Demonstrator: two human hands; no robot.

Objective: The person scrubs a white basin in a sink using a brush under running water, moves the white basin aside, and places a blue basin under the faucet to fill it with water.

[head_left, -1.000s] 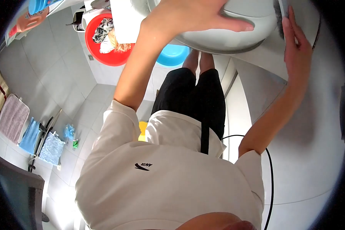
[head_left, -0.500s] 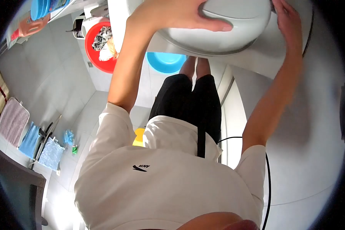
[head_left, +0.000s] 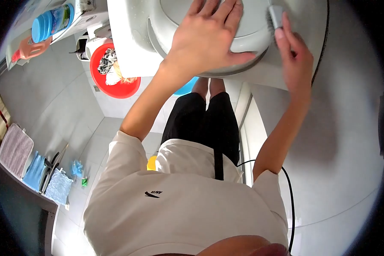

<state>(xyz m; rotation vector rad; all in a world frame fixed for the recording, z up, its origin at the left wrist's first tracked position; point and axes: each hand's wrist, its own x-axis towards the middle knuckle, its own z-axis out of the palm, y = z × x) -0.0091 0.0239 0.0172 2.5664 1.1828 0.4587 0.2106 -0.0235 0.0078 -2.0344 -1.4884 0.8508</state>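
Note:
A round, pale domed lid (head_left: pixel 254 40) sits on a white appliance body (head_left: pixel 134 34), which looks like a washing machine. My left hand (head_left: pixel 204 38) lies on top of the lid, fingers stretched out and thumb spread to the right. At the lid's right edge, my right hand (head_left: pixel 295 59) grips a brush (head_left: pixel 276 16) with a pale grey back and dark bristles. Those bristles face the lid's rim, and I cannot tell whether they touch it. The far side of the lid is cut off by the top of the view.
On the left, a red basin (head_left: pixel 125 90) holds crumpled cloths. A blue basin (head_left: pixel 186 87) shows partly under the appliance. Blue-capped (head_left: pixel 40 27) and orange bottles (head_left: pixel 35 50) stand at upper left. Towels (head_left: pixel 16 149) hang along the left wall. A black cable (head_left: pixel 291 205) runs beside my right side.
My left hand has moved from gripping the lid's near edge to lying flatter on its top. My right hand has come left and down, bringing the brush into clear view. The whole view has shifted slightly.

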